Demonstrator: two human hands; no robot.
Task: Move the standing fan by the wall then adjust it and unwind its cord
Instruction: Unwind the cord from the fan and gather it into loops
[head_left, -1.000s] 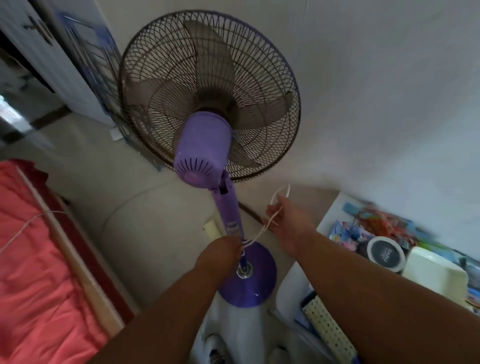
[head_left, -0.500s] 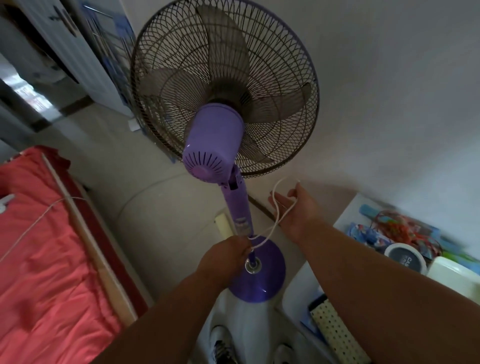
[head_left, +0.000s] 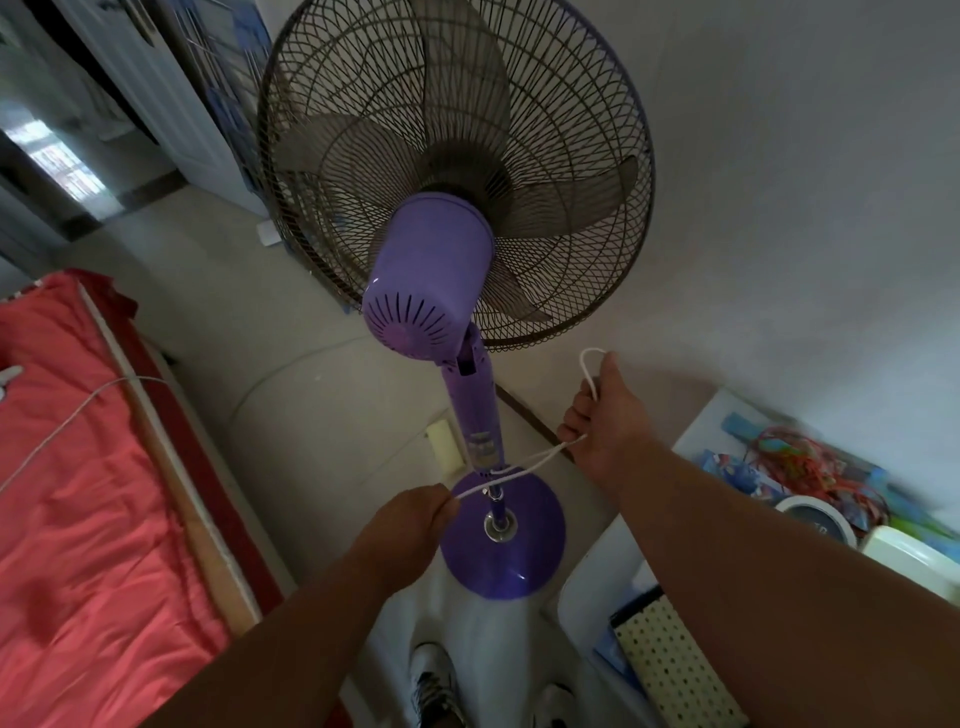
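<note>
A purple standing fan with a dark wire cage stands close to the white wall, its round base on the floor just ahead of my feet. A thin white cord runs across the lower pole. My left hand is closed on one end of it, left of the pole. To the right of the pole, my right hand grips the cord, and a loop sticks up above the fingers.
A bed with a red cover lies at the left, a white cable draped over it. A white table at the right holds colourful items, a round tin and a white container. A dark doorway opens at the far left.
My right hand has lifted and pulled away to the right, drawing the cord out from the pole. My left hand has shifted slightly left. The view moved closer to the fan.
</note>
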